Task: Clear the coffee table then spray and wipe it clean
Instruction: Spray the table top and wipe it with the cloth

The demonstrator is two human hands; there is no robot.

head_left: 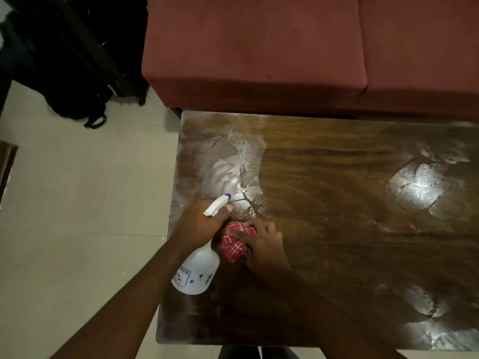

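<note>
We spray and wipe by the table's (337, 177) left edge.
Our left hand (199, 221) curls round the bottle's (198, 273) neck; it looks like light, slick plastic, best held there. Our right hand (264, 244) clutches the soft, wadded cloth (233, 242) just beside it.

The counter (337, 255) runs out of view at the right edge, its right-hand corners unseen; the neck of the spray bottle (199, 270) is buried in the left hand (199, 224), its label half covered by the forearm and the print too small to read; the red checked cloth (233, 246) lies partly hidden beneath the fingers of the right hand (264, 244); the sofa (259, 47) is cropped at top and right; black bags (72, 60) at upper left sink into shadow, shapes unclear; a brown edge (6, 164) at far left and a dark shape (256, 353) below the counter are cut off, unidentifiable.
</note>
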